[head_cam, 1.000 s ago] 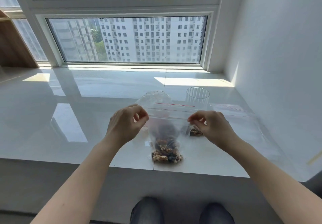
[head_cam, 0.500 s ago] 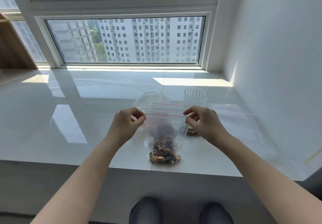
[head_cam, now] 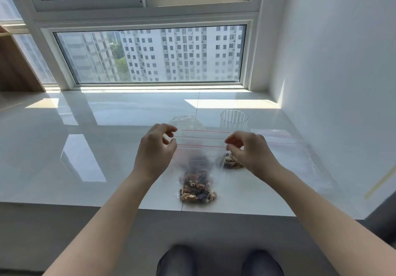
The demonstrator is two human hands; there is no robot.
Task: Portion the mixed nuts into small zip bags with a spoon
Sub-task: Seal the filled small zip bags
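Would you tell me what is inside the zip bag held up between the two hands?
Mixed nuts fill the bottom of the zip bag; its upper part looks empty, blurred. No spoon shows.

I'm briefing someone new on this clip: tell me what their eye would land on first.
First, the clear zip bag with mixed nuts heaped in its bottom, standing at the near edge of the white sill. The left hand and right hand pinch its two top corners by the red zip line. Behind stands a ribbed clear cup, and more nuts lie by the right hand.
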